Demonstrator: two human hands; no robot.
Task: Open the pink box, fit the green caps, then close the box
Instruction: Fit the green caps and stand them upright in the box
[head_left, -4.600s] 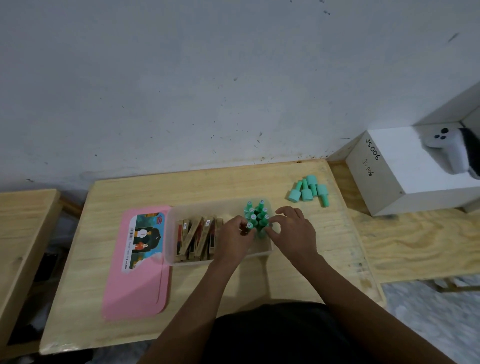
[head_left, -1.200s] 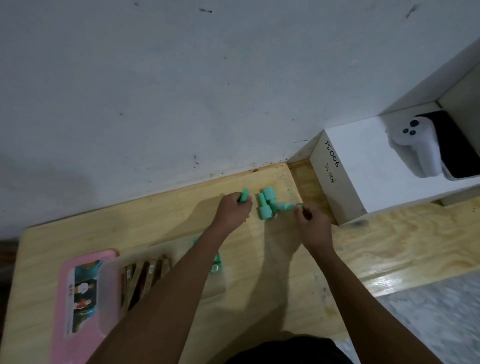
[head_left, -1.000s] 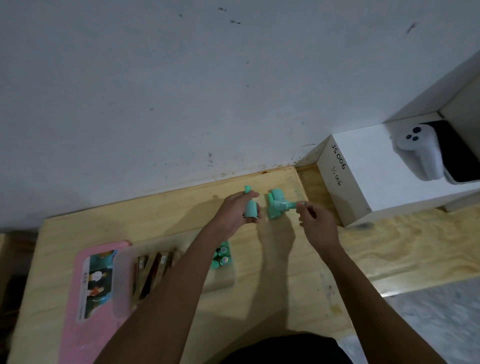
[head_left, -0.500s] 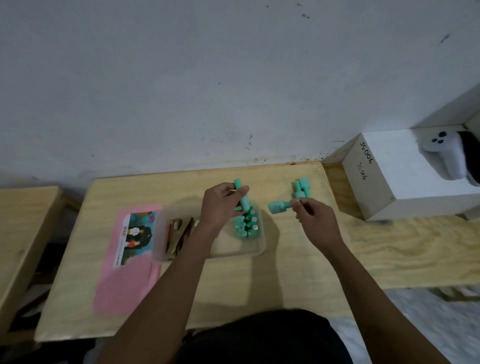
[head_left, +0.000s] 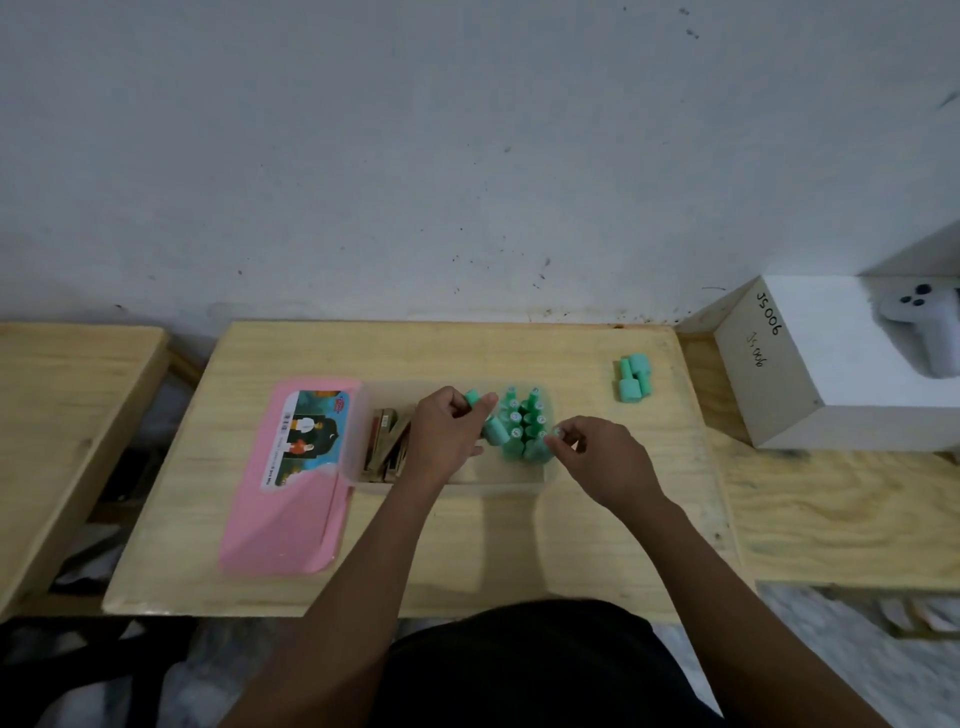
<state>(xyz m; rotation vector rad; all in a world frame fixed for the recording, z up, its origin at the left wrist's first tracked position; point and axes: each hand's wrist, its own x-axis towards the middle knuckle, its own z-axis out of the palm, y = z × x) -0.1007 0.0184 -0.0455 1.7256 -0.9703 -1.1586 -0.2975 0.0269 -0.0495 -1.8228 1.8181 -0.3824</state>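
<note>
**A plain makeshift workroom**

Unfinished plywood tables (head_left: 467, 545) stand pushed against a scuffed, speckled white wall (head_left: 467, 156). On the right a white box (head_left: 810, 364), hand-marked "JS006" in pen, carries a white controller (head_left: 930, 332). The inventory-style label and raw benches suggest a work or recording space.
</note>
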